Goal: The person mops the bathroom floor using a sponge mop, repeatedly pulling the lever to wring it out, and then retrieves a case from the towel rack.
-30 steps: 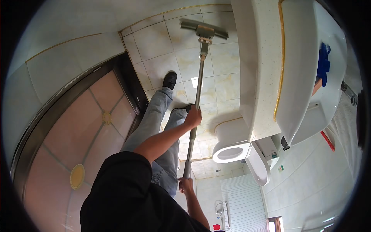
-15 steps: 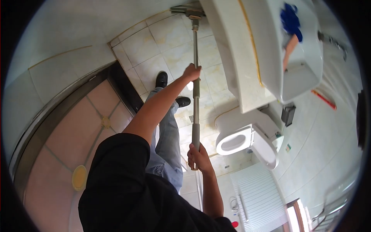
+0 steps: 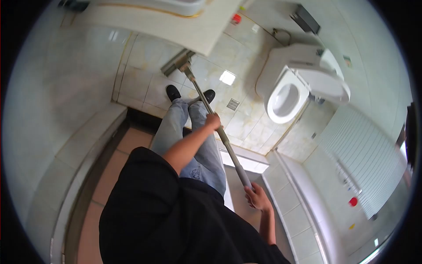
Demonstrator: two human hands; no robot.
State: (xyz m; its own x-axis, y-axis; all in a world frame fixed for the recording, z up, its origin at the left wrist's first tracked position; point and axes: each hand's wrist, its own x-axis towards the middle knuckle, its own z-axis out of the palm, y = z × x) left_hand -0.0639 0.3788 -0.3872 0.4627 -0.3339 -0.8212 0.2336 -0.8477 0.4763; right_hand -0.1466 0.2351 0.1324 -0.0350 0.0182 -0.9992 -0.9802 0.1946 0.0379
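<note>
A long metal-handled mop [image 3: 205, 100] slants across the middle of the view. My left hand [image 3: 213, 122] is closed around the middle of its pole. Lower and to the right, my right hand [image 3: 258, 197] grips the thick grey end of the handle. The wide, flat mop head [image 3: 177, 62] rests on the tiled floor [image 3: 228, 53], with one end by the edge of the pale counter [image 3: 206, 31]. Just short of the head are my two black shoes [image 3: 173, 92].
A white toilet [image 3: 285, 97] with its lid raised stands at the right, near a floor drain [image 3: 233, 104]. A dark box [image 3: 305, 19] is on the wall above it. A red object [image 3: 236, 19] lies past the counter. Ribbed panel [image 3: 365, 154] at far right.
The view has swung round, so the counter now lies at the top and the toilet farther right. The mop now slants, its head at the counter's edge. Both hands still hold the pole.
</note>
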